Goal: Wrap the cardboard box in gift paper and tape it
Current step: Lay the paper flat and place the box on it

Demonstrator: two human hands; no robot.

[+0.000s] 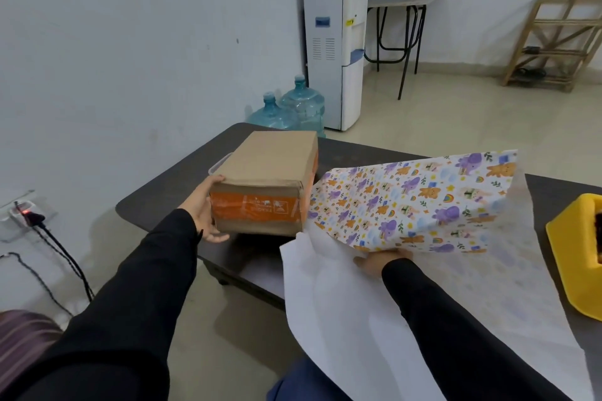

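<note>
A brown cardboard box [270,169] with orange tape across its near face is held just above the left part of the dark table [355,153]. My left hand [208,212] grips its near left corner, thumb on top and fingers underneath. To its right, a sheet of gift paper [410,202] with purple and orange cartoon animals is lifted and folded over, its white back hanging off the table's front edge. My right hand [381,260] holds the paper at the fold, partly tucked under the printed side.
A yellow plastic tray [573,254] lies at the table's right edge. A clear container edge [218,164] shows behind the box. Beyond the table stand blue water jugs [293,111], a white water dispenser [335,49], a folding desk and a wooden rack [553,42]. A power strip [26,212] sits low on the left wall.
</note>
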